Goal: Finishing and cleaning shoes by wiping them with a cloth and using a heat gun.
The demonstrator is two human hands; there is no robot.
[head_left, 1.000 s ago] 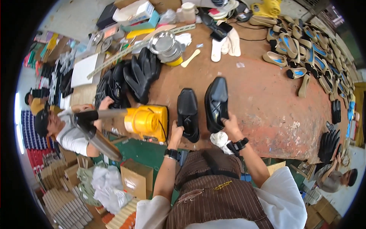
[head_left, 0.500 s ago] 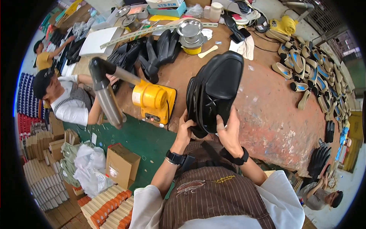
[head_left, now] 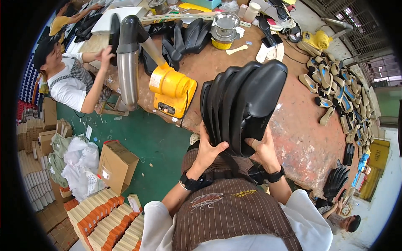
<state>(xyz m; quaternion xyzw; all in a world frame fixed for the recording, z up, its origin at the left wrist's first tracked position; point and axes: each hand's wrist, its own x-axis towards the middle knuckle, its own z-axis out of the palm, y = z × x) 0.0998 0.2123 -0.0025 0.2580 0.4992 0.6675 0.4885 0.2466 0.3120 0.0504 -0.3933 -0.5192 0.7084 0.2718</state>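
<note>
Between my two hands is a stack of black leather shoe uppers (head_left: 264, 90), nested one against another and fanned out to the left, toes pointing away from me. My left hand (head_left: 209, 148) grips the lower left side of the stack, its thumb along the near edges. On the right, my right hand (head_left: 266, 150) holds the other side with the thumb pressed inside the nearest upper. The stack is tilted up over the near edge of the worktable (head_left: 299, 144). What lies behind it is hidden.
Left of the stack stands a yellow hot-air blower (head_left: 171, 90) with a bent metal pipe (head_left: 127, 75). Black shoe parts (head_left: 194, 35) and a metal dish (head_left: 226, 20) sit beyond. Beige shoes (head_left: 335, 79) crowd the right side. A co-worker (head_left: 69, 73) sits at left; a carton (head_left: 117, 165) is on the floor.
The uppers in my hands have spread apart into a wider fan, and the stack sits farther right in view. My left thumb has shifted across their edges. The co-worker at left has raised a hand.
</note>
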